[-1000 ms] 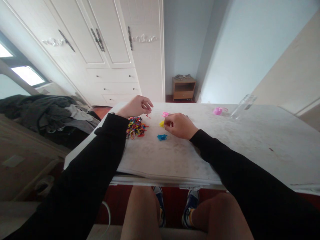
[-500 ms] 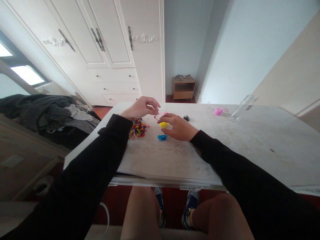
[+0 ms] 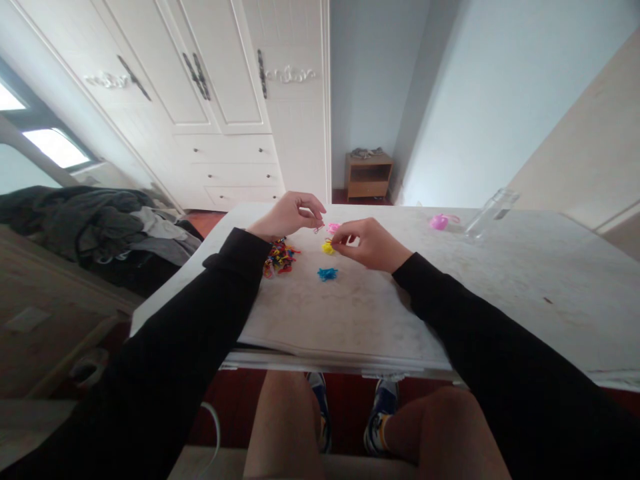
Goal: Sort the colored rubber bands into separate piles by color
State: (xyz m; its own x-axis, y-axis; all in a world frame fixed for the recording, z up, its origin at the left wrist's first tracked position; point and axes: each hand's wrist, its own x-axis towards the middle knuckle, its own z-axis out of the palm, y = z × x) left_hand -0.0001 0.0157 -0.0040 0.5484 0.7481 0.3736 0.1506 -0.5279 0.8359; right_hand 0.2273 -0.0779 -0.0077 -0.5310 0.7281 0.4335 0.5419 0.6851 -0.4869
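Note:
My left hand (image 3: 293,215) is closed in a pinch above the table, with thin reddish loops that look like small rubber bands (image 3: 318,229) hanging from its fingertips. Under its wrist lies a mixed pile of colourful bands (image 3: 281,259). My right hand (image 3: 369,243) pinches a thin, dark loop like a small rubber band (image 3: 329,240) just over the yellow pile (image 3: 327,249); its colour is hard to make out. A pink pile (image 3: 333,228) lies behind the yellow one and a blue pile (image 3: 327,274) in front. The black pile is hidden behind my right hand.
On the right of the white table (image 3: 350,327) are a round pink object (image 3: 439,222) and a clear glass bottle (image 3: 493,215), which appears tilted. Dark clothes (image 3: 100,227) are heaped to the left. A white wardrobe (image 3: 225,113) stands beyond the table.
My right hand's fingers have closed from a looser spread into a pinch over the yellow pile, drawing slightly away from the left hand. The pink pile shows more now; the black pile has become covered.

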